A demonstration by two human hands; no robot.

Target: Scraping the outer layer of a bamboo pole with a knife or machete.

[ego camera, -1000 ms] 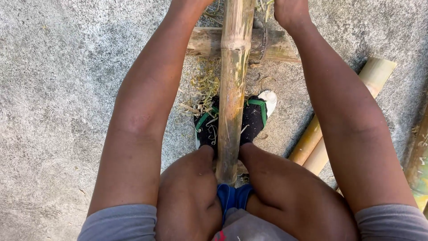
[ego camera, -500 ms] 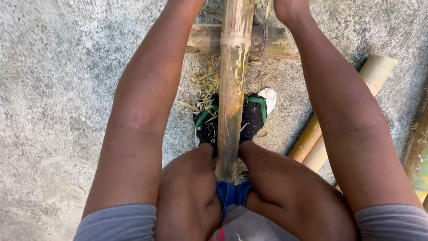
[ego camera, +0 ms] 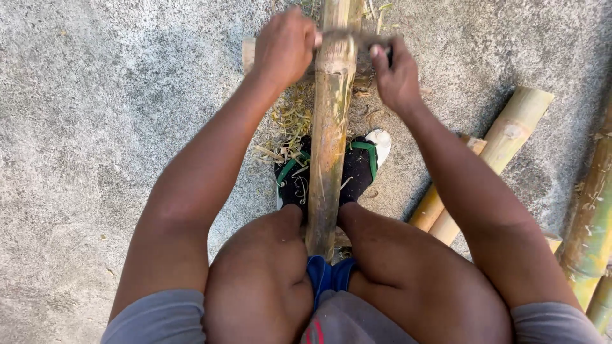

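A long bamboo pole (ego camera: 328, 140) runs away from me between my knees and over my feet in black sandals with green straps (ego camera: 357, 167). A dark metal blade (ego camera: 354, 38) lies crosswise on the pole near the top of the view. My left hand (ego camera: 284, 44) is closed on the blade's left end. My right hand (ego camera: 395, 76) grips its right end. Both arms reach forward on either side of the pole.
Rough grey concrete ground (ego camera: 95, 127) lies all around. Dry bamboo shavings (ego camera: 290, 121) are scattered left of the pole. Cut bamboo lengths (ego camera: 503, 146) lie at the right, with greener poles (ego camera: 593, 223) along the right edge. A wooden block (ego camera: 247, 54) sits under the pole.
Both hands, which were cut off by the top edge, have drawn back toward me along the pole and now show in full, with the blade in them.
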